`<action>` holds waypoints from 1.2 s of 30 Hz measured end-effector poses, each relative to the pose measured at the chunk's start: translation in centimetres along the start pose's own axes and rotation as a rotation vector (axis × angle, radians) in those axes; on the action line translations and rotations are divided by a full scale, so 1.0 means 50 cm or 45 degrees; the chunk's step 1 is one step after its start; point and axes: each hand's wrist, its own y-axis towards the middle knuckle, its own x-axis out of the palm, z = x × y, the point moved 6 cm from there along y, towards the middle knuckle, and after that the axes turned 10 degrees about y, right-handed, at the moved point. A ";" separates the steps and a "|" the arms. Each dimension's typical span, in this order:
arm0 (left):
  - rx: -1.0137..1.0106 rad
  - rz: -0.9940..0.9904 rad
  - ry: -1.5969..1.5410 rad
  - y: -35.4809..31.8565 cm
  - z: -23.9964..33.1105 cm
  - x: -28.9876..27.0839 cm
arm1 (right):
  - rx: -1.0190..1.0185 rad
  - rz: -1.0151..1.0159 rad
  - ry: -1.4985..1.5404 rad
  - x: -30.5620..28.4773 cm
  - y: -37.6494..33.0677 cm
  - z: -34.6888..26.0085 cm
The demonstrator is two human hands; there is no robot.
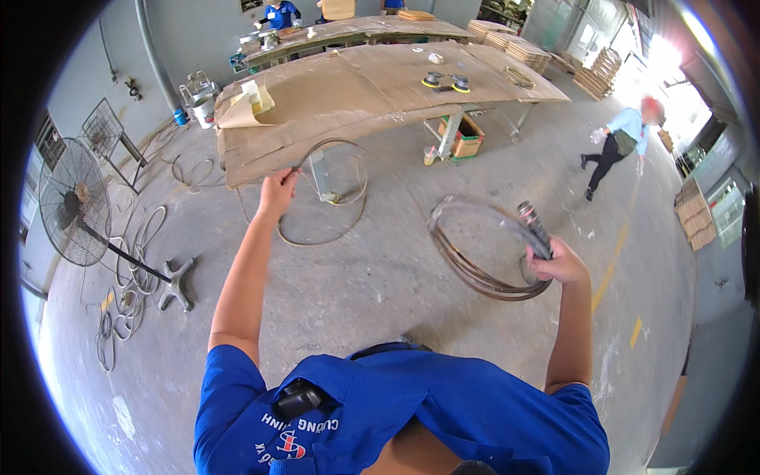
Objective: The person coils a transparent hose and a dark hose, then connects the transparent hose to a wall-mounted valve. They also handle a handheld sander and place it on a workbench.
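My left hand (279, 192) is closed around a thin dark hose (317, 242), which hangs in a wide loop toward the floor beside it. Out to the right, my right hand (559, 263) grips a coiled hose (507, 298) of several turns. The same hand also has a dark cylindrical tool (532, 218) with a metallic end, pointing up and away; its exact kind is unclear. Both arms are spread apart above the concrete floor, and motion slightly blurs the coil. Whether the two hose parts are one length cannot be seen.
Ahead stands a cardboard-covered table (340, 91) bearing two sanders (445, 82). A pedestal fan (75, 202) and tangled hoses (131, 293) are at left. A person in light blue (625, 138) walks at right. Under the table sits a crate (467, 138); a cup (430, 155) stands nearby.
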 end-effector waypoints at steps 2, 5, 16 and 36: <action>0.068 0.111 0.183 0.015 0.000 -0.063 | -0.108 -0.233 -0.338 0.037 0.023 -0.024; 0.149 0.131 0.149 0.012 0.048 -0.106 | 0.126 -0.256 -0.433 0.070 0.063 -0.012; 0.260 -0.675 -0.697 -0.277 0.306 0.150 | 0.058 0.258 0.992 0.162 0.204 0.118; -0.624 -0.294 -0.507 -0.272 -0.182 0.138 | -0.835 0.511 1.046 -0.150 -0.109 -0.044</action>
